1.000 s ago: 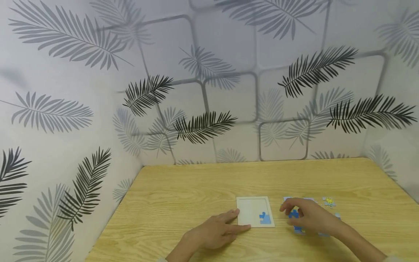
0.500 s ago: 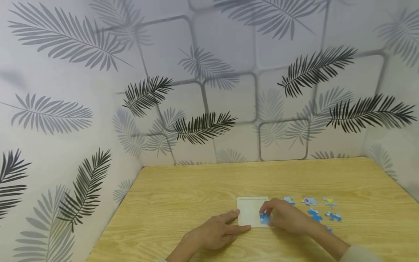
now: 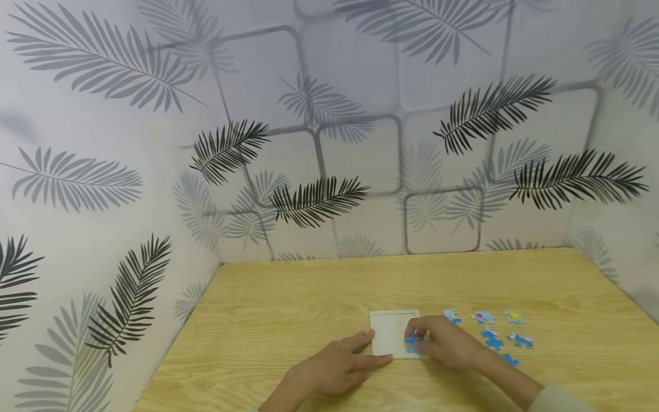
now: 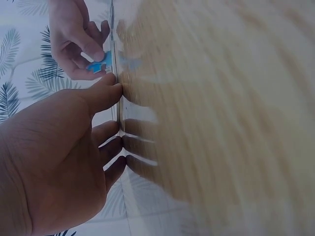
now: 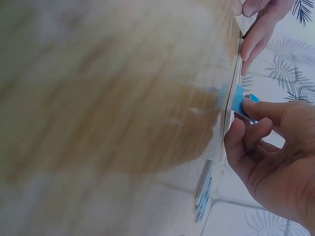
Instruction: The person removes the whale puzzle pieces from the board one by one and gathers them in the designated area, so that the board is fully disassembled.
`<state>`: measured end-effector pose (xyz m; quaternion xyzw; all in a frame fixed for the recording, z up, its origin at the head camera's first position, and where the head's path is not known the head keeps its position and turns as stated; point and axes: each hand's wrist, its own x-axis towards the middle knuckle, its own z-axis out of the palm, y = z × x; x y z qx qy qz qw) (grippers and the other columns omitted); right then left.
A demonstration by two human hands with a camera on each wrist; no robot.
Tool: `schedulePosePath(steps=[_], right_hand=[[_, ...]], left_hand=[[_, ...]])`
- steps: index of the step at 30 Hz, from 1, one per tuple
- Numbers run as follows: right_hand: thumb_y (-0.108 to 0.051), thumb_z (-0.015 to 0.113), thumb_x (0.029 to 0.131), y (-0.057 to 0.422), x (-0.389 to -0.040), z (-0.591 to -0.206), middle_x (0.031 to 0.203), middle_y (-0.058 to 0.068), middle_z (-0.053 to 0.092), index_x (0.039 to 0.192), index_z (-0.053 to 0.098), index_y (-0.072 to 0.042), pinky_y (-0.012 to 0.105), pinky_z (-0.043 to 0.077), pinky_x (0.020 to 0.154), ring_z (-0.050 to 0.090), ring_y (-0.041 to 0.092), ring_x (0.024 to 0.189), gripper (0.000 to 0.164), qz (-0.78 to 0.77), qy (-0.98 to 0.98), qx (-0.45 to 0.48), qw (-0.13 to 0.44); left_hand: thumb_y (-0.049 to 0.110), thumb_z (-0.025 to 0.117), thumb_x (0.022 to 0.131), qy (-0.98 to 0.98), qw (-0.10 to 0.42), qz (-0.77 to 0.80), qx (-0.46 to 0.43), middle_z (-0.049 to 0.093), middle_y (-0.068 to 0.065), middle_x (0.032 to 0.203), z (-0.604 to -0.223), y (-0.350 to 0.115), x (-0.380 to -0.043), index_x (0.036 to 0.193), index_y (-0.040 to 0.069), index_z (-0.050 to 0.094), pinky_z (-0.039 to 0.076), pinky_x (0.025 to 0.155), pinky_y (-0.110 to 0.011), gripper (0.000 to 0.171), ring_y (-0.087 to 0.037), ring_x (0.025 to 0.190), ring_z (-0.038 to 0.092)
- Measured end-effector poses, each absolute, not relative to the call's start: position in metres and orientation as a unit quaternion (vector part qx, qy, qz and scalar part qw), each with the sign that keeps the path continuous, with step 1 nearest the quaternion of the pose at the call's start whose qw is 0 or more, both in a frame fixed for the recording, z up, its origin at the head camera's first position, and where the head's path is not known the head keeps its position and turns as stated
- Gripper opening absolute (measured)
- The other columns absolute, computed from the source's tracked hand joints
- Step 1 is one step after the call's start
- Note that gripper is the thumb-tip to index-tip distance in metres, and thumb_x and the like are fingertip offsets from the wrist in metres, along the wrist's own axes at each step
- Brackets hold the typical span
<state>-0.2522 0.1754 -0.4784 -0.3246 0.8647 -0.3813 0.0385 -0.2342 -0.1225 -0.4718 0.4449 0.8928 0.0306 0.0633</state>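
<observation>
A pale square puzzle tray (image 3: 386,335) lies on the table in the head view. My left hand (image 3: 337,364) rests at its left side, with extended fingers touching the left and near edges. Over the tray's right part, my right hand (image 3: 447,341) pinches a blue jigsaw piece (image 3: 412,339) between thumb and fingers. Under it, a lighter blue piece (image 3: 415,349) lies in the tray's near right corner, partly hidden by the fingers. The right wrist view shows the held piece (image 5: 238,101) tilted, its lower edge right at the tray.
Several loose jigsaw pieces lie right of the tray, among them one with a yellow sun (image 3: 514,317), a pink-marked one (image 3: 484,316) and a dark blue one (image 3: 492,340). A leaf-patterned wall (image 3: 360,217) stands behind the wooden table (image 3: 288,292).
My right hand has moved left from the loose pieces to the tray with a blue jigsaw piece, then stayed over its near right corner. The left hand has kept its place at the tray.
</observation>
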Motion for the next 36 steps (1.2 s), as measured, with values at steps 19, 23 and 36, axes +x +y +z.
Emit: schedulePosePath(steps=[19,23,36], right_hand=[[-0.015,0.068,0.101,0.26,-0.24,-0.463,0.097,0.003,0.07,0.121,0.07,-0.009,0.028,0.057,0.071,0.066,0.014,0.08,0.021,-0.447,0.858,-0.248,0.041],[-0.014,0.069,0.101,0.283,-0.235,-0.46,0.098,0.003,0.071,0.123,0.069,-0.006,0.028,0.056,0.069,0.066,0.013,0.081,0.023,-0.431,0.872,-0.23,0.034],[-0.007,0.069,0.098,0.354,-0.218,-0.476,0.077,-0.013,0.057,0.094,0.061,-0.005,0.024,0.038,0.049,0.045,-0.002,0.063,0.01,-0.405,0.882,-0.226,0.087]], left_hand=[[0.026,0.053,0.11,0.889,0.057,0.038,0.452,0.031,-0.014,0.168,-0.468,-0.125,-0.231,0.158,0.039,0.044,0.04,0.118,-0.048,0.051,-0.026,0.155,0.031],[0.026,0.053,0.11,0.889,0.063,0.039,0.452,0.031,-0.014,0.169,-0.466,-0.124,-0.232,0.158,0.039,0.043,0.041,0.118,-0.049,0.051,-0.026,0.156,0.031],[0.025,0.054,0.109,0.888,0.057,0.022,0.456,0.033,-0.013,0.168,-0.462,-0.122,-0.23,0.158,0.038,0.044,0.043,0.116,-0.047,0.051,-0.026,0.155,0.032]])
